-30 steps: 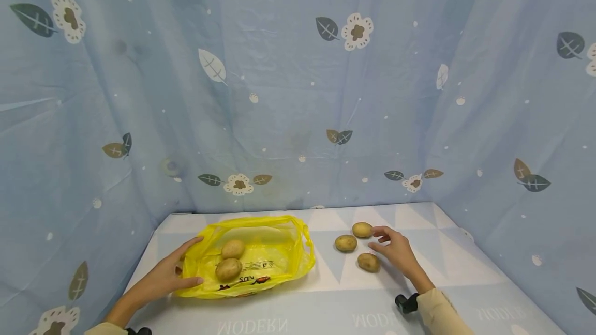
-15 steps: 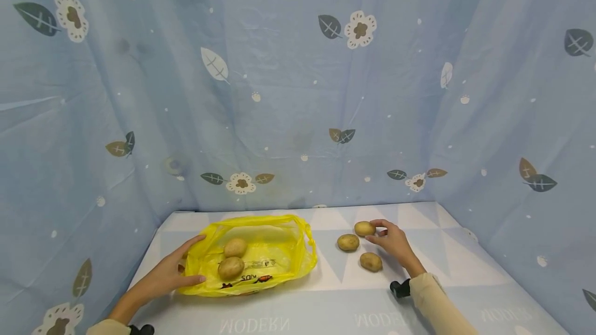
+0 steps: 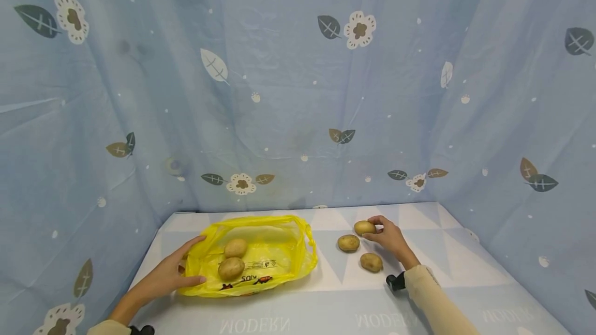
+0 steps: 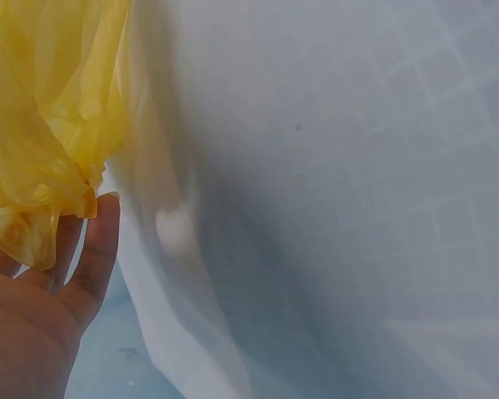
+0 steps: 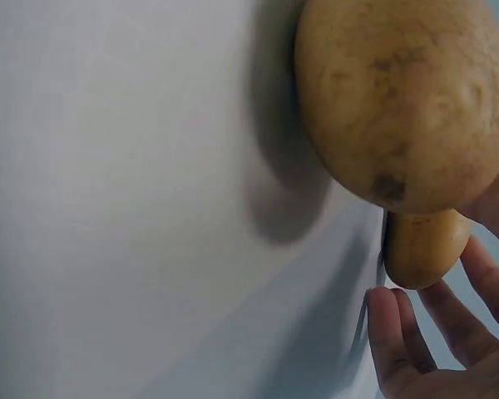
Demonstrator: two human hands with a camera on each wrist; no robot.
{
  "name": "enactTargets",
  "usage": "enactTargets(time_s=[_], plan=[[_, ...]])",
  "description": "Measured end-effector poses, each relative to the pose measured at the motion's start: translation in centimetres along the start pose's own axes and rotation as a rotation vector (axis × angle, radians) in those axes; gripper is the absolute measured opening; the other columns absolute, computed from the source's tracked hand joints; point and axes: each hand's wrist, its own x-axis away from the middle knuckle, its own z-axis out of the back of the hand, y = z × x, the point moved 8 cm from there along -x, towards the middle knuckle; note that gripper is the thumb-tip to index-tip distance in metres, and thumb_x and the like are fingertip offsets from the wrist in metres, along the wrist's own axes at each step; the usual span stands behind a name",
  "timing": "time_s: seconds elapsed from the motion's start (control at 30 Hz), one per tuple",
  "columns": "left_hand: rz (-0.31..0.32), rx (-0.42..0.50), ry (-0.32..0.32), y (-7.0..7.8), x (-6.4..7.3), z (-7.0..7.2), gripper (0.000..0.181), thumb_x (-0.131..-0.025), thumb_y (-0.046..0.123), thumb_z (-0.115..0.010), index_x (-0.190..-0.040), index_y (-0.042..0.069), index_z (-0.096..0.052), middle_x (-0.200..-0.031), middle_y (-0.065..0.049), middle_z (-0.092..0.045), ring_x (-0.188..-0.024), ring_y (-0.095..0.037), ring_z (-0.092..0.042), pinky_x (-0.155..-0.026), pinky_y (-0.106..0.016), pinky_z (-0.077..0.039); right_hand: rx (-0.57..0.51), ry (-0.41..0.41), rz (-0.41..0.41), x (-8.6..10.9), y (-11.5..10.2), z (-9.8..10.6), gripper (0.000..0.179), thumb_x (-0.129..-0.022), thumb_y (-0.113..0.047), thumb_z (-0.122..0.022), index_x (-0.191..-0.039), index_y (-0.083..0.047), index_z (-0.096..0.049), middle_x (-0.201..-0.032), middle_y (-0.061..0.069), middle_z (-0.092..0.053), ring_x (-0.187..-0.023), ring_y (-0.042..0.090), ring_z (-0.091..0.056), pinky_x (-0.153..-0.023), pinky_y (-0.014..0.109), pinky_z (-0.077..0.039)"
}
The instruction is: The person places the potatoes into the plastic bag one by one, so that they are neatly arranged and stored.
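Note:
A yellow plastic bag (image 3: 291,268) lies with its mouth spread and two potatoes inside, one potato (image 3: 235,248) behind the other potato (image 3: 231,269). My left hand (image 3: 165,275) spans the bag's left end, thumb and fingers far apart. Crumpled yellow plastic touches its fairly straight fingers (image 4: 96,258) in the left wrist view. On the right, my right hand (image 3: 390,237) pinches the rearmost potato (image 3: 364,228) between thumb and fingers. In the right wrist view, that potato (image 5: 424,249) is partly hidden by a nearer one.
Two loose potatoes lie near the right hand: one potato (image 3: 348,243) to its left, another potato (image 3: 371,262) in front. A patterned cloth covers the table (image 3: 321,309). Blue printed curtains (image 3: 279,118) enclose the back and sides.
My right hand has moved left and slightly back, from beside the rearmost potato to a grip around it. The left hand and bag hold their place.

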Motion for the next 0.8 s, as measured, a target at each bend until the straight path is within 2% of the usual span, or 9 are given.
enactTargets(time_s=[0.2,0.4,0.63,0.8], plan=[[-0.004,0.003,0.001,0.07,0.12,0.05,0.099,-0.085,0.040,-0.085,-0.162,0.020,-0.028,-0.165,-0.020,-0.027,-0.141,-0.046,-0.037,-0.089,-0.046,-0.048,0.044,0.001,0.018,-0.57,-0.14,-0.16,0.054,-0.086,-0.021,-0.085,-0.131,0.000,-0.064,-0.119,0.017,-0.064,-0.108,0.033,-0.061,-0.083,0.041,-0.053],[-0.018,0.005,-0.002,0.27,0.23,0.07,0.098,-0.085,0.039,-0.085,-0.162,0.019,-0.028,-0.166,-0.020,-0.027,-0.141,-0.046,-0.037,-0.089,-0.047,-0.048,0.048,-0.033,-0.021,-0.64,0.49,-0.44,0.052,-0.084,-0.026,-0.088,-0.125,-0.005,-0.065,-0.116,0.011,-0.068,-0.105,0.028,-0.062,-0.084,0.041,-0.053],[0.007,-0.006,0.001,-0.03,0.12,0.03,0.099,-0.084,0.041,-0.086,-0.162,0.020,-0.028,-0.165,-0.021,-0.028,-0.141,-0.047,-0.037,-0.091,-0.049,-0.049,0.092,-0.060,0.011,-0.42,0.21,-0.56,0.055,-0.080,-0.024,-0.090,-0.125,-0.004,-0.067,-0.106,0.007,-0.068,-0.096,0.023,-0.061,-0.082,0.040,-0.052],[0.011,-0.007,0.003,0.00,0.02,-0.03,0.100,-0.083,0.041,-0.086,-0.162,0.020,-0.028,-0.165,-0.021,-0.028,-0.141,-0.047,-0.037,-0.092,-0.050,-0.049,0.128,-0.041,0.024,-0.17,-0.14,-0.26,0.054,-0.078,-0.027,-0.092,-0.122,-0.005,-0.070,-0.104,0.004,-0.070,-0.093,0.020,-0.061,-0.083,0.041,-0.052]])
